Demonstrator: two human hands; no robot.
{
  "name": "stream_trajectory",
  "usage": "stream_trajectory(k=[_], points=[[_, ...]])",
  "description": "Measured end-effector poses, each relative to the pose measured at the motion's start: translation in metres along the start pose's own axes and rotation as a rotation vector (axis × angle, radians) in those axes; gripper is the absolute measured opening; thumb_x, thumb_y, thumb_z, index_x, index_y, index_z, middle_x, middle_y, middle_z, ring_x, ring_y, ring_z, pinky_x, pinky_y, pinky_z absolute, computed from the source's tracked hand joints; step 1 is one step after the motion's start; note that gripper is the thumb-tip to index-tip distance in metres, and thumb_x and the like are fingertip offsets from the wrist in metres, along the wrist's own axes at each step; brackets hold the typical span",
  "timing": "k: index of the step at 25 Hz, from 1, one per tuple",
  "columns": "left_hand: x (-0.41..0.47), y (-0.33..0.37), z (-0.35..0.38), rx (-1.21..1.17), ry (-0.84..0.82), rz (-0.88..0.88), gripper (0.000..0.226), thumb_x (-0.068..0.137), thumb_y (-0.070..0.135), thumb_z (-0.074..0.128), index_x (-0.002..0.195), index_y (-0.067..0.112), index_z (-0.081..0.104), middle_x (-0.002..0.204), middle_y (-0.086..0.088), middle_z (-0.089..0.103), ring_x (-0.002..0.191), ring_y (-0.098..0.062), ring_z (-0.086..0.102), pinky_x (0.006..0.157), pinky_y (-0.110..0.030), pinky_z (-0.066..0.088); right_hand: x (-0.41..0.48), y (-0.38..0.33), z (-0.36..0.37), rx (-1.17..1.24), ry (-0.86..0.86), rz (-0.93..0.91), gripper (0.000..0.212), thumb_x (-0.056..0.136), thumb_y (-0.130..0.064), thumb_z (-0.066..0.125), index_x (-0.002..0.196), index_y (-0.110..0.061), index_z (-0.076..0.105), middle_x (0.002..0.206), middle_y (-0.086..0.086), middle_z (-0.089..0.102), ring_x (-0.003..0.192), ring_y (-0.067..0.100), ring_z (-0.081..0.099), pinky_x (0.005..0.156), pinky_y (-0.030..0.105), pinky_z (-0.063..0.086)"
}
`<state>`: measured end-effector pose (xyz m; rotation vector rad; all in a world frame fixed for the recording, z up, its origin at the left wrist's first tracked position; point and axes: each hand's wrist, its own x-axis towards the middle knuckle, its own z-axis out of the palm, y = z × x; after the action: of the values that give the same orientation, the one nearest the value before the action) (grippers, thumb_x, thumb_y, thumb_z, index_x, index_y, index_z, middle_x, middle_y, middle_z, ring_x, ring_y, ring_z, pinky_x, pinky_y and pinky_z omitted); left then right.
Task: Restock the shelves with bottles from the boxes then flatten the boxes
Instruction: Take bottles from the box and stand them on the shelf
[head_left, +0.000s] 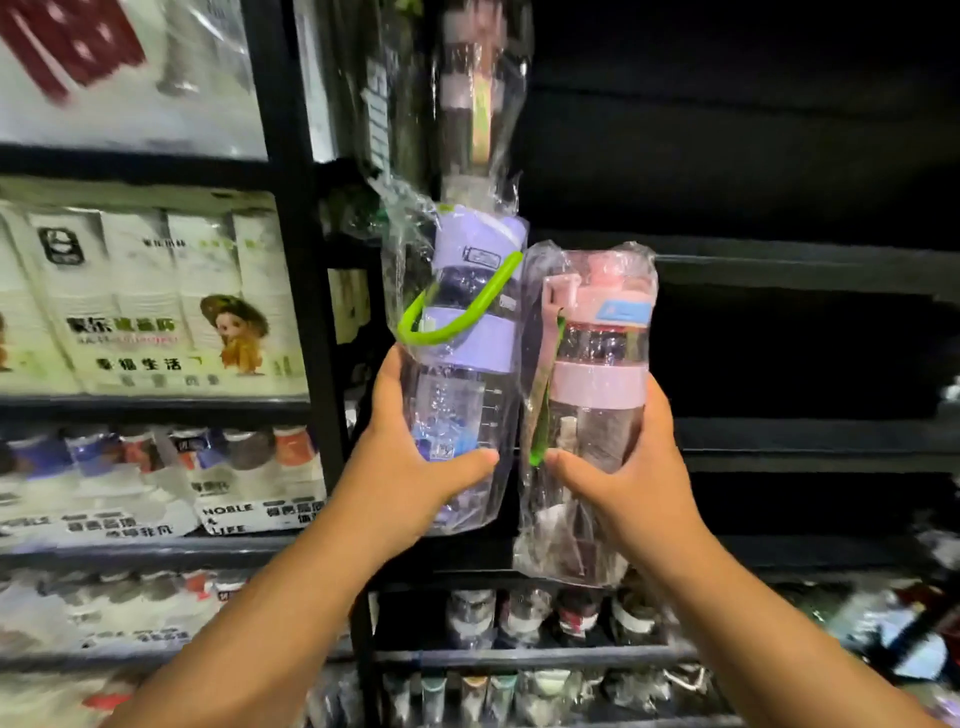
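My left hand (415, 467) grips a clear bottle with purple bands and a green strap (467, 332), wrapped in a plastic bag. My right hand (623, 473) grips a clear bottle with a pink lid and band (597, 374), also bagged. Both bottles are upright, side by side, raised in front of dark shelves (779, 270). Another bagged bottle (478, 104) hangs or stands just above the purple one.
A black upright post (306, 260) divides the racks. White boxed goods (156, 291) fill the left shelves. Rows of bottles (545, 618) stand on the lower shelves under my arms. The dark shelves to the right look bare.
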<state>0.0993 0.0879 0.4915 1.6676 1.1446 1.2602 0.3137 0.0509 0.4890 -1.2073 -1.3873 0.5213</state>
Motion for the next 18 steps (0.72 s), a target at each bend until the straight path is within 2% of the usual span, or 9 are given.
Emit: stream_trajectory(k=[2, 3, 5, 7, 8, 10, 11, 16, 18], points=[[0.018, 0.025, -0.001, 0.021, 0.012, 0.042, 0.117, 0.072, 0.023, 0.088, 0.154, 0.047, 0.008, 0.135, 0.023, 0.05, 0.103, 0.015, 0.055, 0.078, -0.005, 0.044, 0.025, -0.019, -0.013, -0.012, 0.026, -0.072, 0.098, 0.067, -0.02, 0.088, 0.142, -0.042, 0.029, 0.125, -0.029, 0.053, 0.112, -0.01, 0.056, 0.087, 0.011, 0.046], [0.029, 0.038, -0.001, 0.032, 0.021, 0.064, 0.118, 0.071, 0.024, 0.089, 0.154, 0.047, 0.008, 0.136, 0.023, 0.049, 0.106, 0.016, 0.054, 0.081, -0.005, 0.041, 0.039, -0.027, -0.02, -0.013, 0.037, -0.105, 0.099, 0.066, -0.019, 0.089, 0.142, -0.042, 0.029, 0.126, -0.028, 0.053, 0.114, -0.009, 0.055, 0.09, 0.014, 0.047], [0.054, 0.059, 0.0, 0.047, 0.031, 0.099, 0.122, 0.069, 0.028, 0.09, 0.154, 0.049, 0.005, 0.141, 0.022, 0.046, 0.119, 0.003, 0.056, 0.095, -0.017, 0.041, 0.069, -0.038, -0.034, -0.01, 0.051, -0.15, 0.101, 0.068, -0.013, 0.089, 0.143, -0.042, 0.028, 0.129, -0.025, 0.053, 0.116, -0.005, 0.056, 0.095, 0.024, 0.048], [0.078, 0.08, 0.005, 0.041, 0.029, 0.125, 0.122, 0.07, 0.031, 0.089, 0.153, 0.051, 0.003, 0.15, 0.02, 0.039, 0.129, -0.004, 0.05, 0.102, -0.024, 0.038, 0.098, -0.047, -0.049, 0.0, 0.064, -0.192, 0.102, 0.068, -0.012, 0.088, 0.142, -0.045, 0.027, 0.128, -0.027, 0.053, 0.116, -0.006, 0.055, 0.095, 0.026, 0.048], [0.09, 0.089, 0.009, 0.035, 0.042, 0.147, 0.121, 0.071, 0.029, 0.089, 0.154, 0.051, 0.002, 0.151, 0.021, 0.038, 0.126, 0.001, 0.05, 0.099, -0.02, 0.04, 0.113, -0.051, -0.057, 0.005, 0.067, -0.218, 0.101, 0.068, -0.012, 0.088, 0.141, -0.047, 0.026, 0.127, -0.029, 0.052, 0.116, -0.007, 0.055, 0.094, 0.024, 0.048], [0.113, 0.104, 0.019, 0.033, 0.08, 0.18, 0.117, 0.073, 0.022, 0.088, 0.155, 0.046, 0.006, 0.144, 0.024, 0.041, 0.105, 0.019, 0.056, 0.079, -0.004, 0.043, 0.143, -0.062, -0.074, 0.015, 0.061, -0.26, 0.1, 0.069, -0.013, 0.087, 0.141, -0.047, 0.026, 0.127, -0.03, 0.051, 0.114, -0.01, 0.054, 0.089, 0.016, 0.047], [0.126, 0.113, 0.026, 0.036, 0.105, 0.192, 0.117, 0.073, 0.021, 0.088, 0.154, 0.046, 0.008, 0.14, 0.025, 0.043, 0.098, 0.021, 0.056, 0.071, -0.002, 0.043, 0.162, -0.068, -0.083, 0.023, 0.059, -0.282, 0.099, 0.07, -0.013, 0.087, 0.141, -0.046, 0.026, 0.125, -0.03, 0.051, 0.112, -0.011, 0.055, 0.085, 0.012, 0.047], [0.186, 0.127, 0.046, 0.073, 0.223, 0.215, 0.122, 0.07, 0.025, 0.09, 0.154, 0.048, 0.006, 0.124, 0.038, 0.043, 0.091, 0.032, 0.049, 0.068, 0.003, 0.041, 0.258, -0.078, -0.105, 0.124, 0.04, -0.352, 0.093, 0.073, -0.013, 0.085, 0.136, -0.044, 0.024, 0.12, -0.03, 0.047, 0.104, -0.02, 0.051, 0.078, 0.002, 0.044], [0.197, 0.127, 0.051, 0.075, 0.273, 0.207, 0.121, 0.07, 0.025, 0.09, 0.153, 0.051, 0.006, 0.128, 0.036, 0.045, 0.096, 0.028, 0.053, 0.072, 0.002, 0.041, 0.281, -0.063, -0.093, 0.154, 0.033, -0.337, 0.093, 0.074, -0.011, 0.084, 0.135, -0.045, 0.023, 0.12, -0.027, 0.047, 0.105, -0.015, 0.052, 0.077, 0.0, 0.043]])
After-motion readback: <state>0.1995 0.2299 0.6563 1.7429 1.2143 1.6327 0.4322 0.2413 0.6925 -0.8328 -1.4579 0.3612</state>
